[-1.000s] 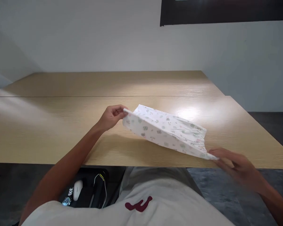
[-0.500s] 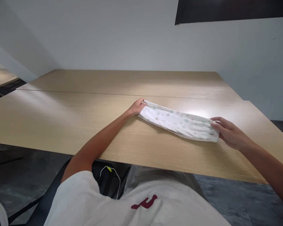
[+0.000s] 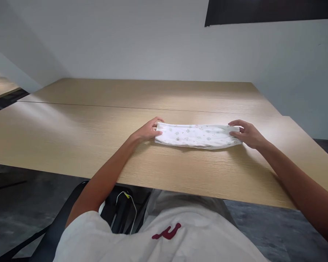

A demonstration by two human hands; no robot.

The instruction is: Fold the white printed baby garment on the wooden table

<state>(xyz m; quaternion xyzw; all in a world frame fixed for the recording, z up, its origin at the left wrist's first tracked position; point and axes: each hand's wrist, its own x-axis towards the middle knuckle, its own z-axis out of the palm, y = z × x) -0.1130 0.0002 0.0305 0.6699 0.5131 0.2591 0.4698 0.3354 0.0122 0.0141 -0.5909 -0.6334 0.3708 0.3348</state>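
A long, folded white cloth [image 3: 194, 136] with small printed figures lies nearly straight from left to right across the wooden table. At its left end, my left hand [image 3: 149, 130] has the thumb on the front of the fabric and the fingers behind its edge. The right end is between the thumb and fingers of my right hand [image 3: 247, 134]. Its lower edge bulges slightly toward me near the middle. Which kind of cloth article it is, I cannot make out while it is folded.
The light wooden table [image 3: 98, 145] has a seam running across it and meets a pale wall [image 3: 142, 40]. A dark panel [image 3: 273, 11] hangs at the upper right. Below the near edge are a black chair [image 3: 62, 214] and a white cable [image 3: 134, 207] with a yellow tag.
The cloth has turned from slanting down to the right to nearly level. My right hand moved up and left with its end, and my left hand shifted slightly left and down.
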